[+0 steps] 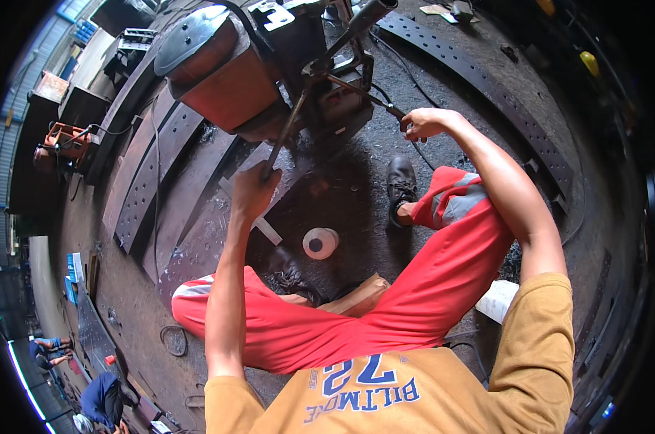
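Note:
In front of me stands a drilling machine with an orange-red body and a dark, shiny cover. Long metal handles spread from a hub on its right side. My left hand is wrapped round the lower end of one handle, which slants down to the left. The fingers of my right hand curl at the dark end of another handle, which reaches out to the right. A third, thicker handle points up and away. The machine's underside is in shadow.
A white round container stands between my feet, near a pale flat metal bar. Steel plates with rows of holes lie left and right. A black cable runs behind the machine. Two people crouch at the far lower left.

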Demonstrator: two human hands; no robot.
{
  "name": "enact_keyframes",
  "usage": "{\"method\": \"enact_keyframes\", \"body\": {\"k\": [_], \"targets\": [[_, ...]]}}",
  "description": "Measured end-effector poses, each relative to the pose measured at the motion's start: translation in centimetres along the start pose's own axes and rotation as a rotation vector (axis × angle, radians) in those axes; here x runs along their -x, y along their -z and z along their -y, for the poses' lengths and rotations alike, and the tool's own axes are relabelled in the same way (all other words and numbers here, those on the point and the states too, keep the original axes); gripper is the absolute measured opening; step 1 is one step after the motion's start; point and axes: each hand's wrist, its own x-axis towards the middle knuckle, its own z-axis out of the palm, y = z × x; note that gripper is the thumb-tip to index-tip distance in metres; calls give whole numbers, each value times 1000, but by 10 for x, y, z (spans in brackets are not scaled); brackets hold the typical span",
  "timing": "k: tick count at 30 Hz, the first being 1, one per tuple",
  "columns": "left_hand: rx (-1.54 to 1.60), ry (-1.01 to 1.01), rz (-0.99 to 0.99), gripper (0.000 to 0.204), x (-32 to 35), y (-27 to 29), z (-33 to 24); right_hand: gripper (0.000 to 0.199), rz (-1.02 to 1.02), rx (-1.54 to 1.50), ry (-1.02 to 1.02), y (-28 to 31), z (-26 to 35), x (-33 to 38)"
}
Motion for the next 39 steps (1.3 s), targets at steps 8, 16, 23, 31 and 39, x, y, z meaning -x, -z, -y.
{"method": "enact_keyframes", "body": {"k": [8,16,23,31,39], "targets": [[-12,-7,-17,33,-5,2,-5,47,-15,-6,17,6,0,0],[-8,15,-8,33,-5,3,-4,38,-28,2,22,4,-4,-5],[1,-4,-3,33,-5,3,-4,41,-7,-28,21,4,-5,-6],[41,-53,-54,34,-7,-3,7,35,-8,-27,29,2,-7,-8],[20,-21,-1,32,-6,2,2,37,-13,16,12,2,0,-4]]}}
